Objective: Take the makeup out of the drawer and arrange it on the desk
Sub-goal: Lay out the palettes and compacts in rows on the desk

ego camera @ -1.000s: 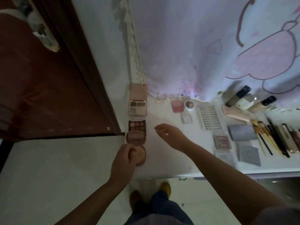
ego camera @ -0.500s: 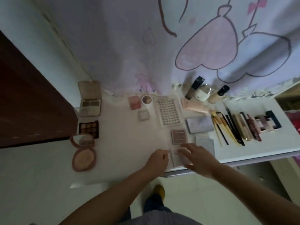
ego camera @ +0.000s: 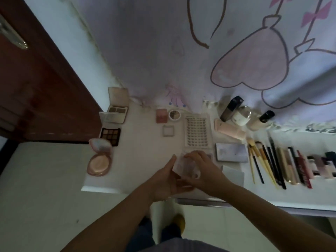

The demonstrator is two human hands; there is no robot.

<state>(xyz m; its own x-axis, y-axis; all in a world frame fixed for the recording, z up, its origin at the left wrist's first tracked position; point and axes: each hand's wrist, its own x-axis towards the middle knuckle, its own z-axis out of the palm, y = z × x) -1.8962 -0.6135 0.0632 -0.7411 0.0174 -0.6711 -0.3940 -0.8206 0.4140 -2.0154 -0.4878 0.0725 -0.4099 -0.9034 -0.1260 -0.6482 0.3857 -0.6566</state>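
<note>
Small clear-lidded compact (ego camera: 183, 167) at desk (ego camera: 141, 160) front edge, 6 o'clock, held between left hand (ego camera: 166, 182) and right hand (ego camera: 203, 171); likely light, rigid, slick, so best held by its side edges.

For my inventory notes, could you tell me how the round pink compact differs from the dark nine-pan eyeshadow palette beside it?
The round pink compact is rounded and pale pink; the eyeshadow palette is rectangular and dark. The compact holds a single powder pan with its lid hinged open, while the palette shows a grid of nine small pans and no lid that I can see. Both lie at the left end of the desk.
</note>
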